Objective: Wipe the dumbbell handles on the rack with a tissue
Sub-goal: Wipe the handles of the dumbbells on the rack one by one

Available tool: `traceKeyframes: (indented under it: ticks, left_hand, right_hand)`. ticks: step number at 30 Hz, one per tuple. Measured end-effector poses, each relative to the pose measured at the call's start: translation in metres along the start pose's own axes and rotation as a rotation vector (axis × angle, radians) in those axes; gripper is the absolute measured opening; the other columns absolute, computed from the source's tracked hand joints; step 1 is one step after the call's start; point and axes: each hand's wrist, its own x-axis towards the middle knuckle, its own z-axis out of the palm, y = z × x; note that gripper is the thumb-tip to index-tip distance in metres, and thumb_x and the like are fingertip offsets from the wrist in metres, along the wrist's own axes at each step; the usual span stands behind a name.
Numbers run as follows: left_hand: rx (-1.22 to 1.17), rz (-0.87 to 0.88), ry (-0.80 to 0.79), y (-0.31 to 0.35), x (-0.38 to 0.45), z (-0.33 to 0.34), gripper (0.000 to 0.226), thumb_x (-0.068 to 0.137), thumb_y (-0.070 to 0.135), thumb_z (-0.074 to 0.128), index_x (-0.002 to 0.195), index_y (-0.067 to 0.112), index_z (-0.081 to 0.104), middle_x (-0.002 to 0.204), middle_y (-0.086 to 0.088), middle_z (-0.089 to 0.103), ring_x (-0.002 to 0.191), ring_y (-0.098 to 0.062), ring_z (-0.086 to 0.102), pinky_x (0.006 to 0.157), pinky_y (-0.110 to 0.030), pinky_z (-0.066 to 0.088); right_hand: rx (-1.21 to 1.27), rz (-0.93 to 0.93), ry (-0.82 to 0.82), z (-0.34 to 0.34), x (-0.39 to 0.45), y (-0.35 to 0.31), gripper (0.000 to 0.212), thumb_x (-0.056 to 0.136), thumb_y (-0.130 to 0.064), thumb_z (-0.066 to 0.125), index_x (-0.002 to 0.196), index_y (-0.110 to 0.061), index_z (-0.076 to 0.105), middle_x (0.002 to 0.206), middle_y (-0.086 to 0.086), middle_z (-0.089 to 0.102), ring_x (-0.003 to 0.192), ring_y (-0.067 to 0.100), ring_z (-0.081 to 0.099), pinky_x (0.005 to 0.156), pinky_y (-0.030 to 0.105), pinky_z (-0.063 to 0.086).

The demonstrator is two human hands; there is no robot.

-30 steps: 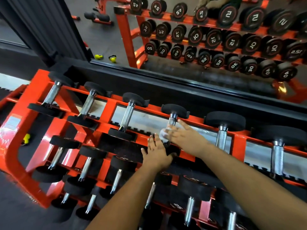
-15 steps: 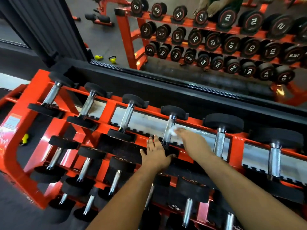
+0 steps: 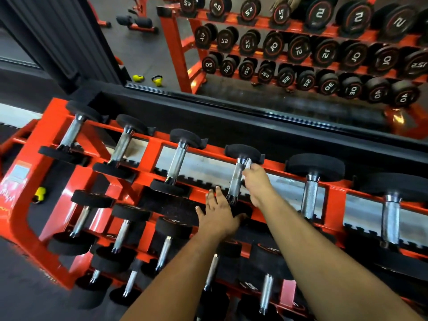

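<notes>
An orange rack [image 3: 27, 205] holds rows of black dumbbells with chrome handles. My right hand [image 3: 258, 181] grips a white tissue [image 3: 248, 163] against the far end of the fourth top-row handle [image 3: 235, 181], just below its far black head [image 3: 243, 152]. My left hand [image 3: 218, 214] rests flat, fingers straight, on the near black head of that same dumbbell. To the left stands another handle [image 3: 177, 162], and one more handle [image 3: 310, 198] stands to the right.
A wall mirror [image 3: 254, 54] behind the rack reflects the numbered dumbbells and two yellow kettlebells [image 3: 148, 79]. Lower tiers hold more dumbbells [image 3: 120, 235] beneath my arms. A yellow object [image 3: 39, 193] lies on the dark floor under the rack's left end.
My right hand has slid the tissue up the handle, from its near end toward the far head. My left hand has stayed on the near head.
</notes>
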Motion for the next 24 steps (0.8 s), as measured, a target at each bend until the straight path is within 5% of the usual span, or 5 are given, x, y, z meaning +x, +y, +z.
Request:
traceKeyframes:
  ticks: [7, 11, 16, 20, 24]
  left_hand:
    - [-0.003, 0.011, 0.017, -0.002, 0.002, 0.004, 0.111, 0.094, 0.061, 0.057, 0.159, 0.013, -0.019, 0.169, -0.012, -0.015, 0.157, -0.028, -0.009, 0.124, -0.059, -0.004]
    - [-0.001, 0.001, 0.001, 0.000, 0.001, 0.001, 0.112, 0.094, 0.060, 0.057, 0.158, 0.013, -0.021, 0.169, -0.013, -0.017, 0.157, -0.027, -0.010, 0.124, -0.059, -0.004]
    - [-0.020, 0.013, 0.022, -0.004, 0.002, 0.005, 0.111, 0.093, 0.060, 0.058, 0.159, 0.014, -0.018, 0.169, -0.012, -0.015, 0.157, -0.026, -0.010, 0.124, -0.059, -0.005]
    - [-0.023, 0.015, 0.027, -0.003, 0.001, 0.004, 0.110, 0.094, 0.060, 0.058, 0.159, 0.013, -0.018, 0.169, -0.012, -0.015, 0.157, -0.026, -0.009, 0.124, -0.058, -0.004]
    - [-0.023, 0.019, 0.026, -0.004, 0.001, 0.005, 0.111, 0.094, 0.062, 0.057, 0.159, 0.014, -0.019, 0.169, -0.012, -0.015, 0.157, -0.025, -0.011, 0.124, -0.058, -0.005]
  right_hand:
    - [-0.027, 0.123, -0.188, -0.003, -0.010, 0.020, 0.019, 0.095, -0.022, 0.061, 0.109, -0.013, 0.069, 0.107, 0.016, 0.073, 0.100, 0.028, 0.067, 0.095, 0.047, 0.054]
    - [0.286, 0.112, -0.133, 0.001, 0.001, -0.003, 0.023, 0.086, -0.024, 0.068, 0.105, -0.012, 0.071, 0.117, 0.013, 0.070, 0.112, 0.028, 0.063, 0.091, 0.038, 0.047]
    - [0.058, 0.230, -0.327, -0.008, -0.024, 0.027, 0.030, 0.086, -0.024, 0.075, 0.111, -0.009, 0.069, 0.105, 0.015, 0.075, 0.093, 0.029, 0.071, 0.085, 0.044, 0.058]
    - [0.386, 0.224, -0.135, 0.004, 0.006, 0.000, 0.023, 0.090, -0.024, 0.068, 0.107, -0.010, 0.071, 0.113, 0.012, 0.074, 0.111, 0.026, 0.067, 0.104, 0.045, 0.048]
    - [0.312, 0.198, -0.015, 0.017, 0.003, -0.006, 0.031, 0.089, -0.030, 0.068, 0.116, -0.016, 0.066, 0.112, 0.009, 0.068, 0.102, 0.024, 0.061, 0.081, 0.039, 0.047]
